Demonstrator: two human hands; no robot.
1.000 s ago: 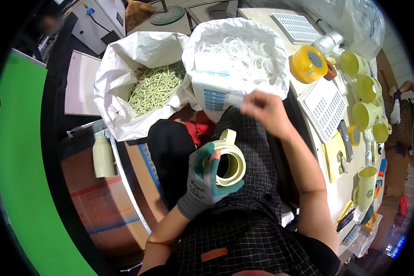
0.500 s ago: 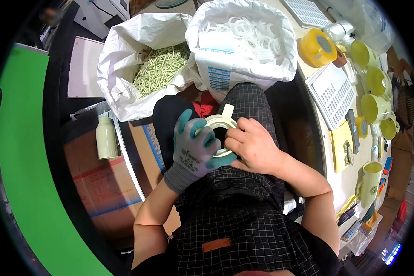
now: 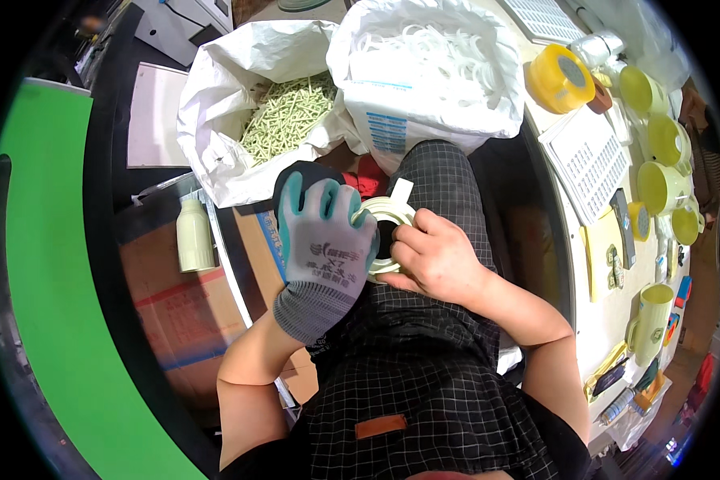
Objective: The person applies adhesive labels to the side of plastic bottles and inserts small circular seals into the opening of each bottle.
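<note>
A pale green ring-shaped part [image 3: 389, 209] with a dark round opening and a short tab at its far side is between my hands, above my lap. My left hand [image 3: 322, 232], in a grey and teal knit glove, lies back-up along its left side, fingers bent; their tips and the thumb are largely hidden. My bare right hand [image 3: 438, 258] grips the right rim, fingertips at the opening and thumb near the lower edge. Beyond my knees stand a white sack of small pale green pins [image 3: 288, 120] and a white sack of translucent rings [image 3: 444, 68].
Along the right, a worktable [image 3: 572, 264] bears yellow tape [image 3: 561, 78], printed sheets [image 3: 588, 164], several pale green cups [image 3: 662, 189] and a tall mug [image 3: 650, 316]. To the left stand a pale green bottle [image 3: 194, 238], cardboard boxes [image 3: 180, 320] and a green panel [image 3: 52, 264].
My left hand has shifted left and turned its back upward, so its thumb and fingers no longer cross the ring-shaped part. My right hand stays at the rim. The whole view has shifted slightly.
</note>
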